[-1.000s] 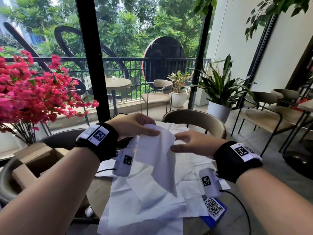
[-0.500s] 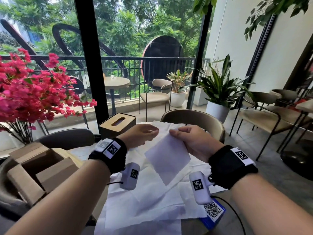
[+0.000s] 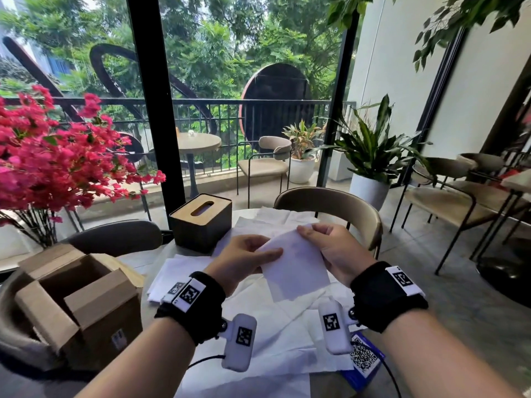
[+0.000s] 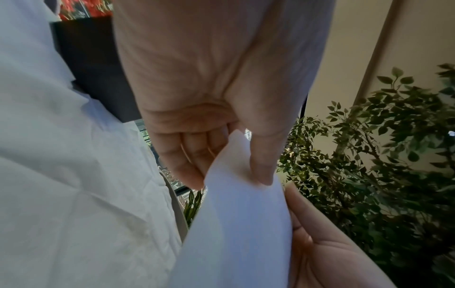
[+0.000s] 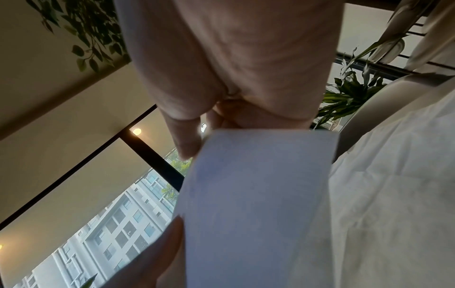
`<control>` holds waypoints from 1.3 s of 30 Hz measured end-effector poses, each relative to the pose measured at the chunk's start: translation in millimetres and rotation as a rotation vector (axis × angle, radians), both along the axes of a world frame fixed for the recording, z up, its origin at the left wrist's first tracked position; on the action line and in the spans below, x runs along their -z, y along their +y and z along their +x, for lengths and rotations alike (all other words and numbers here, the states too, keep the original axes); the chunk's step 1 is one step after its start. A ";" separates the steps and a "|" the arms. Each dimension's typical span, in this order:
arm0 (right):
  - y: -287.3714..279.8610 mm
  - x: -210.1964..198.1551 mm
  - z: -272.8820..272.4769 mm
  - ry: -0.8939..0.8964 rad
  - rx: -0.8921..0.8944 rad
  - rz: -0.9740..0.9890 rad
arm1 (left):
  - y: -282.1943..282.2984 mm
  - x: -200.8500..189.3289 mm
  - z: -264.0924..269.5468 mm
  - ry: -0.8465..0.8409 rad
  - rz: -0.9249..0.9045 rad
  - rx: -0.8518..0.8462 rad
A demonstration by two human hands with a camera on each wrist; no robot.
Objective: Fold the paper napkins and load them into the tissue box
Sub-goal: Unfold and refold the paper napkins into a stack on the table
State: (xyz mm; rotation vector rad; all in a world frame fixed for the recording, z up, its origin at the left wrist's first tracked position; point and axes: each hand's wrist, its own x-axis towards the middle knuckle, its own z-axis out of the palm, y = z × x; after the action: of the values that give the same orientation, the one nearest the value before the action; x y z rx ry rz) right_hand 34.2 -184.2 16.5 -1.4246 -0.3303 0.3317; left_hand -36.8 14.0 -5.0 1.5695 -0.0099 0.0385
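Observation:
A folded white napkin (image 3: 296,262) hangs in the air above the table, held by both hands. My left hand (image 3: 244,258) pinches its left edge between thumb and fingers; the left wrist view shows the napkin (image 4: 243,224) under the thumb. My right hand (image 3: 330,248) grips its upper right corner, and the napkin (image 5: 251,204) fills the middle of the right wrist view. The tissue box (image 3: 201,222), black with a wooden slotted lid, stands shut at the table's far left. Several unfolded napkins (image 3: 258,334) lie spread on the table beneath.
An open cardboard box (image 3: 77,300) sits at the left on a chair. A beige chair back (image 3: 330,205) rises behind the table. A blue QR card (image 3: 363,360) lies at the table's near right. Pink flowers (image 3: 51,156) stand at the left.
The napkin went from a loose hanging sheet to a neat folded rectangle. Both hands came lower and nearer, and the tissue box came into view behind the left hand.

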 end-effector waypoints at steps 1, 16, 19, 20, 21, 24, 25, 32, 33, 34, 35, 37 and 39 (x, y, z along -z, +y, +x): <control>-2.1 2.6 -0.1 0.002 -0.001 -0.024 | -0.8 1.4 -0.8 0.007 -0.005 -0.010; -3.3 4.8 -11.4 -0.077 0.039 -0.047 | 5.8 -4.5 -4.4 0.057 -0.204 -0.027; 1.9 -11.5 -12.0 -0.155 0.080 -0.109 | 15.1 3.8 -5.1 0.207 -0.200 -0.128; 2.6 -16.9 -10.6 -0.162 0.090 -0.126 | 18.3 6.8 -5.4 0.246 -0.195 -0.151; 3.3 -21.3 -9.6 -0.172 0.086 -0.155 | 20.2 9.4 -7.3 0.263 -0.198 -0.143; 4.0 -31.8 -10.8 -0.213 0.060 -0.232 | 18.9 12.5 -12.7 0.225 -0.224 -0.048; 3.9 -33.5 -11.7 -0.211 0.056 -0.225 | 16.8 12.3 -13.2 0.190 -0.227 -0.039; 9.0 -32.5 -17.2 -0.079 0.044 -0.136 | 4.5 8.0 -14.5 -0.014 -0.245 -0.031; 8.7 -32.4 -18.1 -0.041 0.042 -0.116 | 3.8 6.2 -15.1 -0.028 -0.261 -0.019; 8.3 -31.4 -17.7 -0.001 0.048 -0.099 | 3.7 4.1 -15.9 -0.040 -0.275 -0.016; 7.6 -30.1 -17.4 0.026 0.052 -0.088 | 3.9 3.0 -15.8 -0.048 -0.284 -0.023; 7.8 -26.2 -15.7 0.039 0.075 -0.093 | 3.6 2.8 -15.4 -0.051 -0.288 -0.034; 10.9 -22.6 -16.9 0.042 0.084 -0.108 | 1.8 3.4 -15.4 -0.037 -0.289 -0.032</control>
State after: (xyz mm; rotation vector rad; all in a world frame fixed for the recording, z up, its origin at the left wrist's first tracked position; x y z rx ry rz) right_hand 17.3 -173.2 39.0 -1.5308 -0.2197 0.3141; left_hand -52.2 15.8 -8.3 1.2801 -0.0082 0.0901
